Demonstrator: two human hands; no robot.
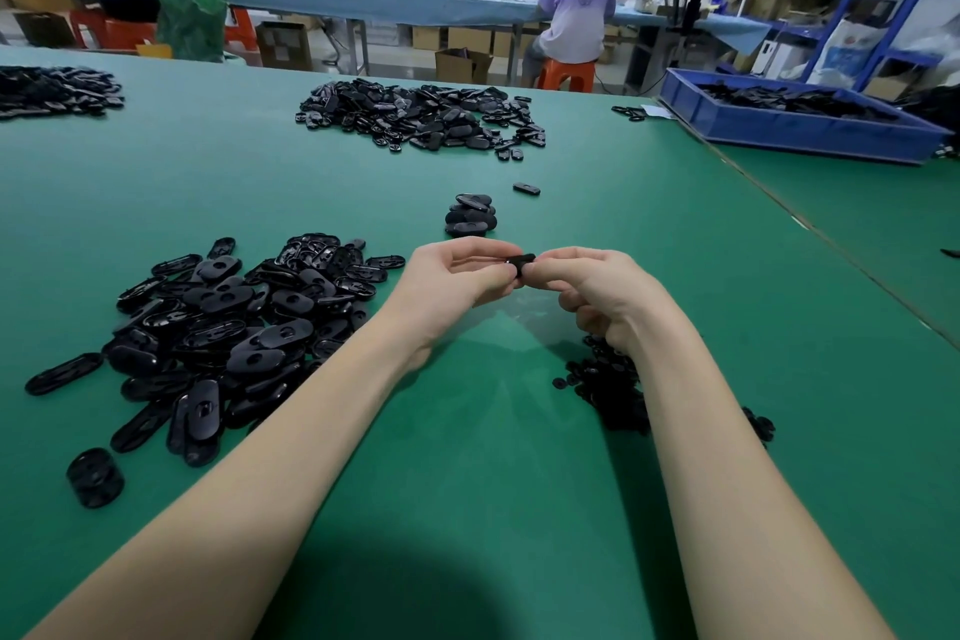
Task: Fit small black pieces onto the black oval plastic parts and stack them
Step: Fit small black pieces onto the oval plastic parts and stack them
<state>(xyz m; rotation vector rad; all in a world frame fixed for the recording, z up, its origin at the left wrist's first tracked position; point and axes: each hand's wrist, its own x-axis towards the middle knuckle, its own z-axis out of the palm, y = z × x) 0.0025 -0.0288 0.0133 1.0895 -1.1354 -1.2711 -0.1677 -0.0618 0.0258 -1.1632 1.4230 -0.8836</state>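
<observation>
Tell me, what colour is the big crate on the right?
Blue. The plastic crate, full of black parts, shows clearly in the head view.

On the worktop [467,431], a heap of ovals [228,327] lay left of the hands, small pieces [602,379] under the right forearm, a short stack [470,216] just behind the hands. Farther back lay another heap [421,117]; a bin [795,125] stood far right.
</observation>
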